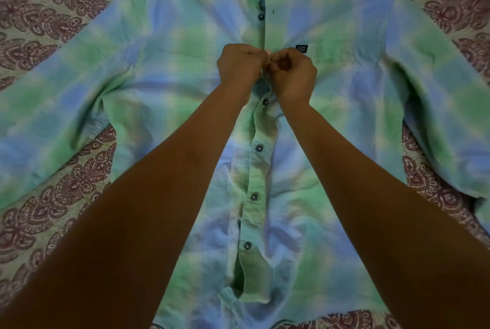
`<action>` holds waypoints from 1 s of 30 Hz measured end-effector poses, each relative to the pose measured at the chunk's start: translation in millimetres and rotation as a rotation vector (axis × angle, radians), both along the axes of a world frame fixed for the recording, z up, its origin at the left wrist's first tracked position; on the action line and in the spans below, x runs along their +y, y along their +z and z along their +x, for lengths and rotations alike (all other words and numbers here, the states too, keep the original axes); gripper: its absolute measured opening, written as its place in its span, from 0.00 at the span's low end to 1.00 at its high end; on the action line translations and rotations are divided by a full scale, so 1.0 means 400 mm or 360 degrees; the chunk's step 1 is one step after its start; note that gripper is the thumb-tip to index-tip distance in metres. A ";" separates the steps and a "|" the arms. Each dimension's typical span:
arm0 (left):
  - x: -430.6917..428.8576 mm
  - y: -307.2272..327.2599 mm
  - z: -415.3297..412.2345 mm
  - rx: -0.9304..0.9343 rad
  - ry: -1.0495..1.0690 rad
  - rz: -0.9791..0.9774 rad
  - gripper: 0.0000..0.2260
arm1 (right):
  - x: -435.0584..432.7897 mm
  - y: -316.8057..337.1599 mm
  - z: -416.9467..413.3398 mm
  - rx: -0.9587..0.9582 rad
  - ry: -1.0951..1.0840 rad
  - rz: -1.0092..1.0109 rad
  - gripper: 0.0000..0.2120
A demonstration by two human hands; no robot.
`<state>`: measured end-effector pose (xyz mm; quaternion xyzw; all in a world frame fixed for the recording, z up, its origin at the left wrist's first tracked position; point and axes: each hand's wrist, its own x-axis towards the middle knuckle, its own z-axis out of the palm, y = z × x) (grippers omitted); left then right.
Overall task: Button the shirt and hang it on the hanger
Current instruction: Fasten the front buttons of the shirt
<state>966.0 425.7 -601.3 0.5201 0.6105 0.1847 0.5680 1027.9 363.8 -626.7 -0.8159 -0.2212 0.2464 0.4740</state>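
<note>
One patterned bedspread (47,190) carries one green-and-blue plaid shirt (164,68), spread flat front-up with its collar toward twelve o'clock. Two hands, left hand (240,68) and right hand (295,74), pinch its placket together at centre. Six dark buttons (258,147) show along it.

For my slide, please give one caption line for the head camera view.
Both hands, left and right, pinch the placket of a green-blue checked shirt spread on a patterned bedsheet.
</note>
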 end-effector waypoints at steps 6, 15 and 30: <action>-0.001 -0.017 -0.012 -0.0158 0.0075 -0.0110 0.08 | -0.005 0.015 -0.033 -0.0278 0.0001 -0.0001 0.01; -0.002 -0.031 -0.012 0.0004 0.0047 0.0156 0.12 | -0.001 0.008 -0.043 -0.0285 -0.0004 0.0054 0.05; -0.023 -0.056 0.006 -0.0070 0.0255 0.0144 0.11 | -0.001 0.001 -0.047 -0.0449 -0.0061 0.0102 0.07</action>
